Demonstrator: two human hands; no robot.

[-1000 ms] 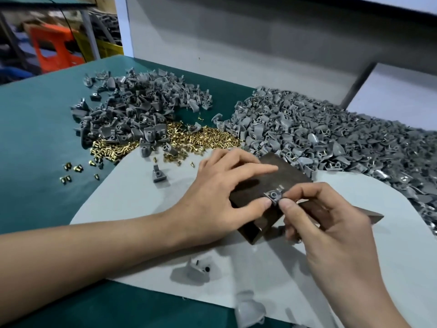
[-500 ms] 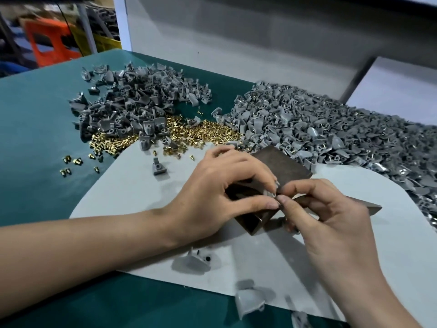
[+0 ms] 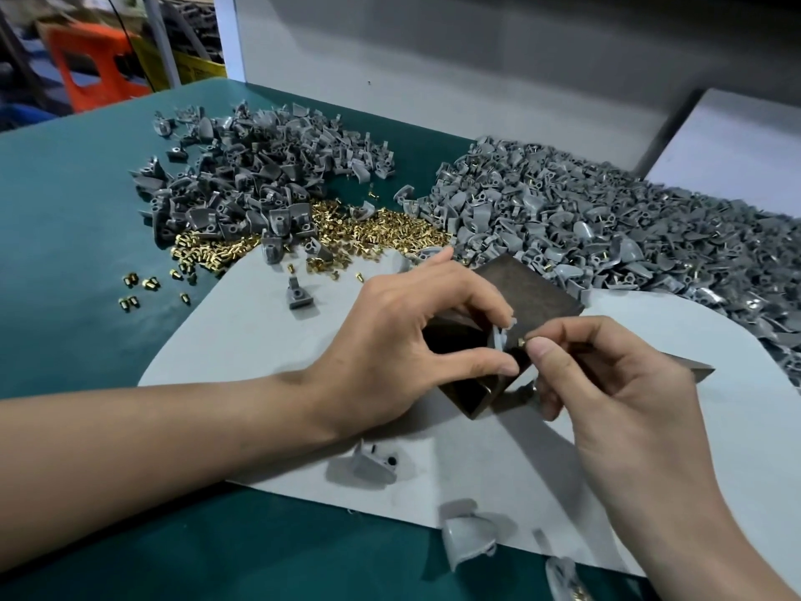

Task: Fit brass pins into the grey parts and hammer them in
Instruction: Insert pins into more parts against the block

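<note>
Brass pin (image 3: 522, 341), pinched in the right hand (image 3: 607, 383), is now meeting the grey part (image 3: 503, 338), which the left hand (image 3: 411, 340) is pinching, tilted up off the block (image 3: 533, 292) toward the bench (image 3: 65, 253) front edge, so insertion is starting.

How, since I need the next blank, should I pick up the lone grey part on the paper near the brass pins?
Pinch the lone grey part across its wide base, from above: it lies flat, with bare paper on both sides.

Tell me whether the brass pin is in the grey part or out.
Not fully in: the right hand pinches the brass pin, its head showing beside the grey part the left hand holds. Tip hidden.
</note>
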